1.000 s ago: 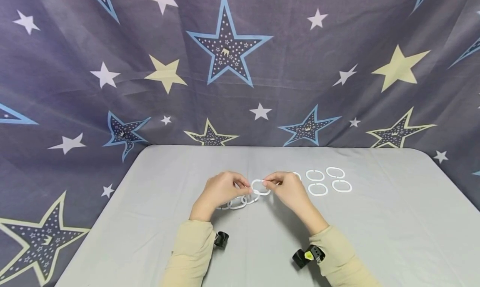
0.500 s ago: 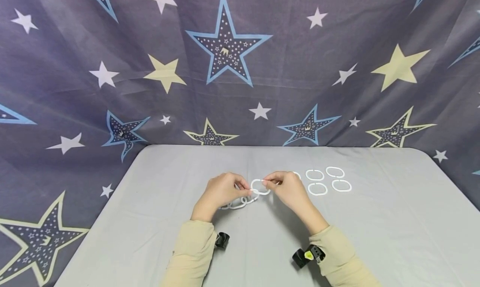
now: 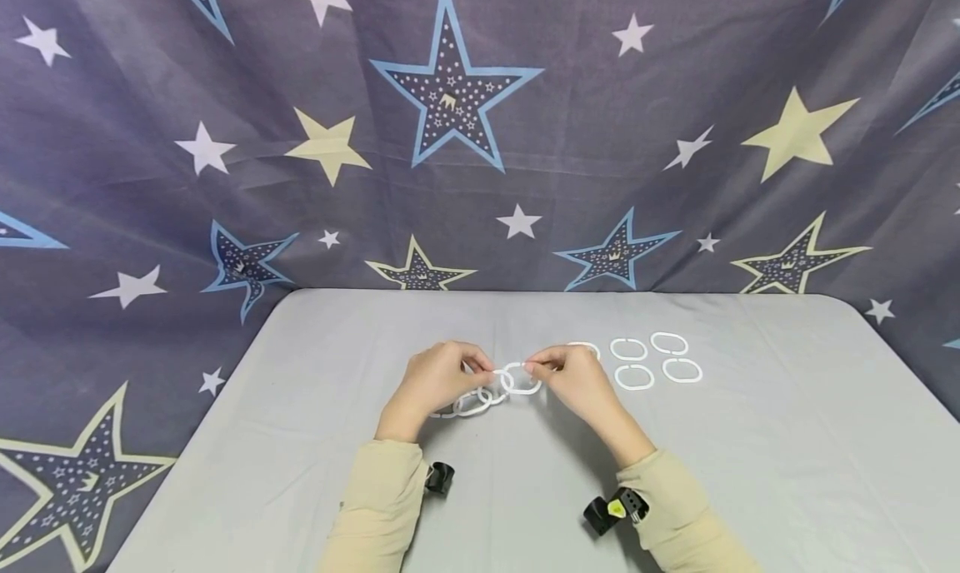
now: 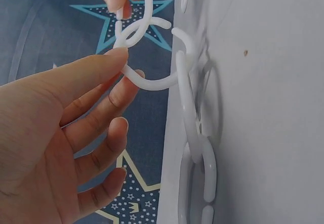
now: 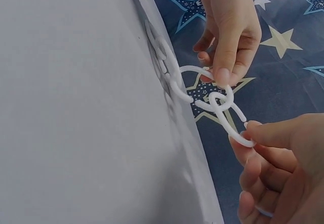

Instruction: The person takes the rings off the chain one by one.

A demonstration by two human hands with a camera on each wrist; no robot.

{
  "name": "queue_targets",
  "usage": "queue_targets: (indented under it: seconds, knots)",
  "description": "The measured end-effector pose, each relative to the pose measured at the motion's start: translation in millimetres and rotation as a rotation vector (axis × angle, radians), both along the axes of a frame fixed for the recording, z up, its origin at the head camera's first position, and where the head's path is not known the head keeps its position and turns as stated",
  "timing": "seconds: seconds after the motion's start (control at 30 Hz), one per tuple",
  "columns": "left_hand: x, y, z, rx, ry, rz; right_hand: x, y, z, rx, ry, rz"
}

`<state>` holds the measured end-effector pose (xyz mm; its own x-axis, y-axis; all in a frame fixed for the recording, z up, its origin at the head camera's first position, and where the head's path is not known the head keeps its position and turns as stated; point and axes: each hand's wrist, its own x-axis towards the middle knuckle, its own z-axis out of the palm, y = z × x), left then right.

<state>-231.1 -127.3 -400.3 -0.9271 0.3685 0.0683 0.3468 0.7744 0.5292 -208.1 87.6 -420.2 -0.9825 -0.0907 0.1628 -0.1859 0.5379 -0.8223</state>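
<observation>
Between finger and thumb, my left hand (image 3: pixel 437 381) pinches a white split plastic chain link (image 4: pixel 152 85), the end one of a short chain. Other joined links (image 4: pixel 188 107) hang down from it to the table in the left wrist view. My right hand (image 3: pixel 579 387) pinches another white link (image 5: pixel 230 130) by its far side. That link passes through the left hand's link, and the two cross between the hands. Each shows a small gap in its loop. The left hand and wrist partly hide the chain's lower end in the head view.
Several loose white oval links (image 3: pixel 633 389) lie on the grey table (image 3: pixel 750 473), right of and beyond my right hand, which partly covers one (image 3: pixel 592 346). A dark star-patterned cloth (image 3: pixel 570 190) hangs behind the table's far edge.
My left hand has shifted slightly left, so the crossing of the two links now shows beside its fingertips. The right hand keeps its pinch, almost still. The loose links lie unchanged.
</observation>
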Motion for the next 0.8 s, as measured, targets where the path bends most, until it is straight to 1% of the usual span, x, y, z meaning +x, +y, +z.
queue_targets:
  seconds: [0.17, 0.33, 0.6, 0.8]
  knots:
    - [-1.0, -1.0, 0.6, 0.010, 0.007, 0.007, -2.5, 1, -5.0, -0.054, -0.084, 0.021]
    - [-1.0, -1.7, 1.5, 0.011, 0.004, 0.016, -3.9, -1, -8.9, -0.048, -0.142, 0.030]
    - [-0.6, -2.3, 2.1, 0.004, 0.003, 0.030, -1.0, -6, -10.4, -0.062, -0.170, 0.058]
    - [-1.0, -2.4, 1.7, 0.006, 0.008, 0.028, -0.5, -7, -12.3, -0.077, -0.194, 0.081]
